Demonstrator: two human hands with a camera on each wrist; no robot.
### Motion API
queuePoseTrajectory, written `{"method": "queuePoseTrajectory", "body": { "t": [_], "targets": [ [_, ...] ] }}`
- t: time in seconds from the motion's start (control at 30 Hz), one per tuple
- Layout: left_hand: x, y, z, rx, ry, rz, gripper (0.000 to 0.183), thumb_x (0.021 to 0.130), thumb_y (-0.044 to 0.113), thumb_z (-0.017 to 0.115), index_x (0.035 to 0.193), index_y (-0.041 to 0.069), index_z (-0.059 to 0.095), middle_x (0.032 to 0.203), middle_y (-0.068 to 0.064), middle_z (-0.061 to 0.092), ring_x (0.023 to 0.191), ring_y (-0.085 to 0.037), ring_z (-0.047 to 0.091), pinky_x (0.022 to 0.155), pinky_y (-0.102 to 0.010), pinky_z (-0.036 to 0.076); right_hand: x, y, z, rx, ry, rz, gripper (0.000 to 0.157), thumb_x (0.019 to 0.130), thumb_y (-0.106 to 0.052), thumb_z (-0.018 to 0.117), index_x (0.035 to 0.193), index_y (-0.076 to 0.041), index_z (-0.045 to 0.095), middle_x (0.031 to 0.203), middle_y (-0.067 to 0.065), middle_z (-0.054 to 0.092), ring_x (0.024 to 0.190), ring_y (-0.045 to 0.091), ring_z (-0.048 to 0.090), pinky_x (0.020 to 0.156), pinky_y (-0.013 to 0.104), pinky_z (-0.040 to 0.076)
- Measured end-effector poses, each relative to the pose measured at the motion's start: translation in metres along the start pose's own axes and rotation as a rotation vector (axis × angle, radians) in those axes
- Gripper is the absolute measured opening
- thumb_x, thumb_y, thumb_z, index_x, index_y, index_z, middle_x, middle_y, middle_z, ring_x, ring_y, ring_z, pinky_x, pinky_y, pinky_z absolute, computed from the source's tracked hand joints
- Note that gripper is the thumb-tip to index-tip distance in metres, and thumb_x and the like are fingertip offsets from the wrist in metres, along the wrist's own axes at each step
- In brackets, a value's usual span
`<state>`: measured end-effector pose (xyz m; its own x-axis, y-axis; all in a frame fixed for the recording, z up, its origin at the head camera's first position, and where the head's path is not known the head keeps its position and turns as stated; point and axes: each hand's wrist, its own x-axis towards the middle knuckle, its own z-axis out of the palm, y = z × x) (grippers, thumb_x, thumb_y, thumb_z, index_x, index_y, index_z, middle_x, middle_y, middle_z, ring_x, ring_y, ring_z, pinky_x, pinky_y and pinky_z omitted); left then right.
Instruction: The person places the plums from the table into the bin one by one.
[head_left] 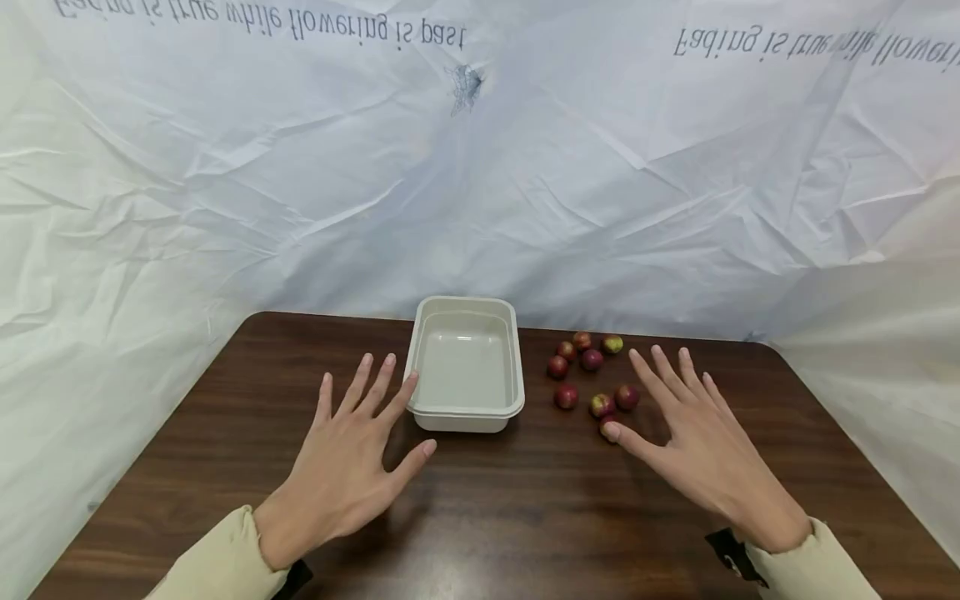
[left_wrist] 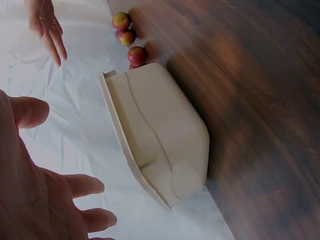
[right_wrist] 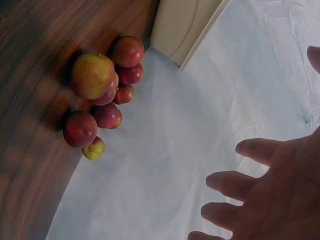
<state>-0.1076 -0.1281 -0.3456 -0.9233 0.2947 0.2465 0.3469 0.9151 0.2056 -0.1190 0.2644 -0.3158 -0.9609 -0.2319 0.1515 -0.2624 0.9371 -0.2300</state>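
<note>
Inspecting the fruit [head_left: 592,360] first, I counted nine small round pieces, red to yellow-green, lying in a loose scatter to the right of the pale tub [head_left: 465,371], several touching. The tub stood upright toward the back of the surface [head_left: 495,517]. My right fingers [head_left: 670,371] were spread wide above the surface just right of the fruit, gripping nothing; the right wrist view showed a gap. My left fingers [head_left: 356,386] were equally splayed to the tub's left, with hold of nothing and apart from its wall.

In my judgement, smooth round fruit like this called for a light pinch from opposite sides, one piece at a time, since a nudge could have set neighbours rolling; the tub, likely light, would have wanted a steadying touch at the rim.

The surface was dark wood-grain with rounded far corners and a dull gleam near me. Behind and at both sides hung creased white sheeting [head_left: 525,167], with flipped lettering [head_left: 375,29] and a blue-grey mark [head_left: 466,86]. Pale sleeves [head_left: 225,558] reached my wrists.
</note>
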Motion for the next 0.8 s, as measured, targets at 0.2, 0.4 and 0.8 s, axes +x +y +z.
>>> {"method": "queuePoseTrajectory", "body": {
  "t": [0.2, 0.4, 0.8],
  "targets": [
    [0.006, 0.002, -0.003, -0.023, 0.007, -0.005, 0.080, 0.099, 0.074, 0.035, 0.160, 0.022, 0.035, 0.169, -0.010, 0.021, 0.160, -0.033, 0.012, 0.122, -0.073, 0.005, 0.004, -0.002, -0.001, 0.039, 0.055, -0.006, 0.085, 0.098, -0.063, 0.055, 0.165, -0.029, 0.013, 0.171, 0.010, 0.015, 0.160, 0.037, 0.001, 0.127, 0.062, 0.007],
    [0.015, 0.005, -0.002, -0.091, 0.019, -0.043, 0.070, 0.104, 0.059, 0.044, 0.158, 0.015, 0.039, 0.166, -0.015, 0.028, 0.158, -0.037, 0.017, 0.123, -0.071, 0.008, 0.009, -0.004, -0.001, 0.050, 0.097, -0.009, 0.087, 0.095, -0.065, 0.060, 0.164, -0.030, 0.019, 0.169, 0.010, 0.025, 0.159, 0.039, 0.008, 0.125, 0.065, 0.013],
    [0.045, 0.000, -0.005, -0.297, 0.060, -0.197, 0.047, 0.104, 0.035, 0.051, 0.137, 0.002, 0.059, 0.120, -0.017, 0.064, 0.117, -0.036, 0.055, 0.085, -0.050, 0.053, 0.023, -0.004, 0.002, 0.126, 0.188, 0.009, 0.067, 0.095, -0.050, 0.069, 0.147, -0.011, 0.053, 0.147, 0.020, 0.055, 0.140, 0.041, 0.041, 0.102, 0.067, 0.041]
  ]
}}
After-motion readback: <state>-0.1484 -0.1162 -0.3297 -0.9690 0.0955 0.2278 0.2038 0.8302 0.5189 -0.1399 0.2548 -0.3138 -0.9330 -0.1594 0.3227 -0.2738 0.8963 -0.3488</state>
